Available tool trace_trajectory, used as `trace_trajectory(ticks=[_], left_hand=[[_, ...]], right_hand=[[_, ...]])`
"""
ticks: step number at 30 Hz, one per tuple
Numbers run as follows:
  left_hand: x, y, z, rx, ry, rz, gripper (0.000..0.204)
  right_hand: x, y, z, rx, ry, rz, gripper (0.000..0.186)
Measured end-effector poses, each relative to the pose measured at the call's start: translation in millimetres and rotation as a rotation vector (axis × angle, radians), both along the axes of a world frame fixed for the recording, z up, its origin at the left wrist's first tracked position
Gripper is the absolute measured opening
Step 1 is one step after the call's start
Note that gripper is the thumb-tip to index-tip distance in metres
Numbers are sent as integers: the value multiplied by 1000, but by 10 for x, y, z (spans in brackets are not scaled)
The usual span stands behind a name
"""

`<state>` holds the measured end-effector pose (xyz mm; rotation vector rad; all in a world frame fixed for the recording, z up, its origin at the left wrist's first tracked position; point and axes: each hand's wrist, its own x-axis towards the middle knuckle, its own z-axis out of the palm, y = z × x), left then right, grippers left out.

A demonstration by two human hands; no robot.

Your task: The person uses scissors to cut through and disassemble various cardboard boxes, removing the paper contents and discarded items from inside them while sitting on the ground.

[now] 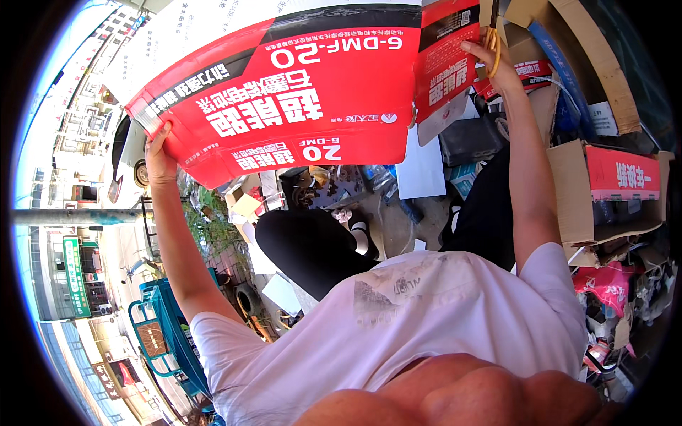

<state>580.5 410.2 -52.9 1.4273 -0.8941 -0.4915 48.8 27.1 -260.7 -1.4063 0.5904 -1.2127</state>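
The person holds a large flattened red-and-white carton (284, 92) out ahead of the torso with both arms extended, above a litter of boxes and scrap on the ground.

**Grip state**
- The left hand (160, 153) clamps the carton's left edge: the fingers are curled closed around the folded cardboard there, the palm against the printed face.
- The right hand (494, 64) is raised at the carton's right side, beside a loose red side flap (446, 60). A yellow loop, probably a strap or band (492, 42), hangs at its fingers. How far these fingers are closed, and whether they pinch the flap itself, cannot be told.

**Handling advice**
- Keep both hands at matching height so the sheet stays flat and does not twist.
- Secure the dangling flap before moving the sheet; a free flap tends to catch.
- Keep the carton clear of the open cardboard box (604, 192) at the right and the stacked cartons beyond it.
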Motion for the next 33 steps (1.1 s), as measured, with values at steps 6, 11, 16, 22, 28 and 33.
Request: trace_trajectory(ticks=[6,11,16,22,28,33], left_hand=[[27,127,-50,-8,76,-20,41],[-601,-93,0,-128,-3,-35,26],[-172,286,-49,-84,21,95,21],[83,846,-141,-208,-312,519,18],[189,1368,-14,-336,-321,748,14],[456,1493,-69,-254,-1246,945,18]], right_hand=[[162,47,44,65,-113,115,39],[214,-172,-110,115,15,-120,26],[247,-480,-404,242,-116,-253,31],[410,-480,-510,387,-18,-249,22],[719,-217,-473,345,-28,-178,9],[764,-239,-560,411,-51,-112,14]])
